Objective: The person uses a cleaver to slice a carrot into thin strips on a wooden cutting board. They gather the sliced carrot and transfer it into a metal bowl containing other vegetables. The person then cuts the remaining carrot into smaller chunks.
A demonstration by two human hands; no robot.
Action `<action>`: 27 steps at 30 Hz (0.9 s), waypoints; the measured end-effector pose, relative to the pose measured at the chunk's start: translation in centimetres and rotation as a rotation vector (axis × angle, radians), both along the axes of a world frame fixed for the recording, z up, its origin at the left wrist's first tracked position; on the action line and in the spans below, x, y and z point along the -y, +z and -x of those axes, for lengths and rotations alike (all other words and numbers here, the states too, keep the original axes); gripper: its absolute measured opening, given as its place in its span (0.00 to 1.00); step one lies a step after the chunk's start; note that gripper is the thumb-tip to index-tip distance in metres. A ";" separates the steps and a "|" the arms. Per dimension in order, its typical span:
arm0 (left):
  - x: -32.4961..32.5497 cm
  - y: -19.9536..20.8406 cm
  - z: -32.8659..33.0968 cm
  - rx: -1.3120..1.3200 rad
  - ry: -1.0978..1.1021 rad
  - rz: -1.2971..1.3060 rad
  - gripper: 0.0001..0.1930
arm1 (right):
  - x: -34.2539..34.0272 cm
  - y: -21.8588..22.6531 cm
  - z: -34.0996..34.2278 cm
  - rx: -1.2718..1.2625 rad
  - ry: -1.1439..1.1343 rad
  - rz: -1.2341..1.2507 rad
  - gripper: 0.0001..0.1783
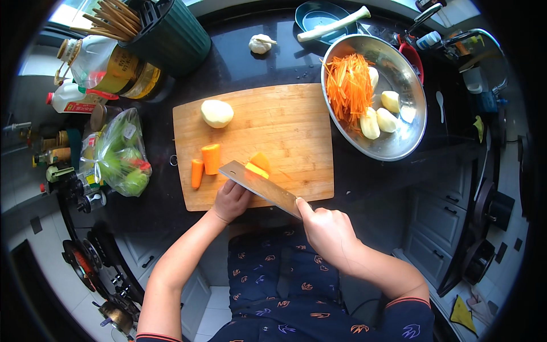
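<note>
My right hand (329, 231) grips a cleaver (259, 185) at its handle end. The broad blade slants up to the left over the near part of a wooden cutting board (296, 137). Against the blade's near side, my left hand (231, 200) is curled with fingers together; the blade hides its fingertips and whatever they may hold. Cut orange carrot pieces (260, 162) show just beyond the blade. Left of them stand a thick carrot chunk (211, 159) and a thinner carrot piece (197, 173). A peeled potato (217, 113) rests farther back on the board.
Right of the board, a steel bowl (415, 128) holds shredded carrot (348, 85) and several peeled potatoes. Garlic (261, 44) and a leek-like stalk (333, 24) on a blue dish (305, 17) lie behind. Bagged green vegetables (125, 154), bottles and a chopstick holder (179, 40) stand left.
</note>
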State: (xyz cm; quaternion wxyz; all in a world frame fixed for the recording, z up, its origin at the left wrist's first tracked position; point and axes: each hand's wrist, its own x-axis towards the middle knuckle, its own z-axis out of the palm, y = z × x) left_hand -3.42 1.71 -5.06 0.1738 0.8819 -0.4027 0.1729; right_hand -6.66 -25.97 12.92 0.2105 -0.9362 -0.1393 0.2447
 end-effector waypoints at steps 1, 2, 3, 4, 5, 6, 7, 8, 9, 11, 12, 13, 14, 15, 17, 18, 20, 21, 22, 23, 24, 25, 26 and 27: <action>0.3 0.3 -0.1 -0.010 0.000 0.008 0.17 | -0.2 -0.4 -0.3 -0.002 0.001 -0.001 0.23; 0.5 0.8 -0.3 -0.021 -0.001 0.015 0.16 | -0.4 -0.8 -0.7 -0.004 0.001 -0.003 0.22; 0.9 1.3 -0.5 -0.016 0.013 0.027 0.15 | -0.7 -1.1 -1.2 -0.015 0.005 -0.001 0.20; 1.2 1.8 -0.7 -0.011 0.028 0.040 0.15 | -0.9 -1.5 -1.7 -0.027 0.010 0.002 0.19; 1.5 2.0 -0.7 -0.006 0.046 0.053 0.15 | -1.0 -1.9 -2.2 -0.038 0.018 0.005 0.17; 1.6 2.0 -0.7 -0.001 0.039 0.062 0.15 | -1.1 -2.7 -2.6 -0.010 0.020 -0.004 0.14; 1.7 2.0 -0.7 0.003 0.033 0.071 0.15 | -1.2 -3.6 -2.8 0.019 0.022 -0.013 0.10; 1.7 1.9 -0.8 0.009 0.029 0.078 0.15 | -1.2 -4.3 -3.1 0.048 0.027 -0.023 0.06; 1.7 1.9 -0.9 0.017 0.032 0.080 0.16 | -1.3 -4.5 -3.1 0.055 0.022 -0.021 0.07; 1.8 1.9 -0.8 0.032 0.039 0.085 0.16 | -1.4 -4.7 -2.6 0.067 0.014 -0.015 0.09; 1.7 1.7 -0.7 0.022 0.034 0.092 0.16 | -1.5 -4.8 -2.3 0.079 0.009 -0.017 0.12; 1.5 1.6 -0.6 0.012 0.029 0.100 0.16 | -1.6 -4.9 -1.8 0.091 0.003 -0.018 0.14; 1.5 1.5 -0.6 0.005 0.024 0.109 0.16 | -1.6 -4.9 -1.6 0.106 -0.002 -0.018 0.16; 1.4 1.6 -0.7 0.011 0.020 0.108 0.16 | -1.5 -4.8 -1.4 0.119 0.004 -0.018 0.19; 1.4 1.9 -0.6 0.020 0.015 0.104 0.15 | -1.1 -4.7 -1.0 0.142 0.018 -0.020 0.24; 1.4 1.9 -0.7 0.025 0.022 0.107 0.14 | -0.8 -4.3 -0.9 0.138 0.020 -0.024 0.25; 1.3 1.9 -0.6 0.032 0.030 0.116 0.13 | -0.1 -2.8 -0.5 0.128 0.017 -0.030 0.28; 1.1 1.6 -0.5 0.033 0.039 0.097 0.13 | 0.1 -1.9 -0.3 0.117 0.022 -0.022 0.28; 0.8 1.1 -0.3 0.033 0.047 0.077 0.13 | 0.3 -1.1 -0.1 0.106 0.027 -0.013 0.29; 0.6 0.7 -0.1 0.035 0.054 0.058 0.13 | 0.5 -0.4 0.1 0.097 0.030 -0.004 0.29; 0.5 0.3 0.1 0.036 0.054 0.049 0.14 | 0.7 0.1 0.3 0.093 0.035 0.001 0.29; 0.4 0.0 0.2 0.029 0.050 0.053 0.14 | 1.0 0.4 0.5 0.090 0.041 0.006 0.29; 0.3 0.0 0.3 0.022 0.046 0.057 0.14 | 1.2 0.6 0.7 0.085 0.046 0.010 0.30; 0.3 0.0 0.3 0.015 0.041 0.060 0.14 | 1.3 0.8 0.8 0.083 0.047 0.017 0.30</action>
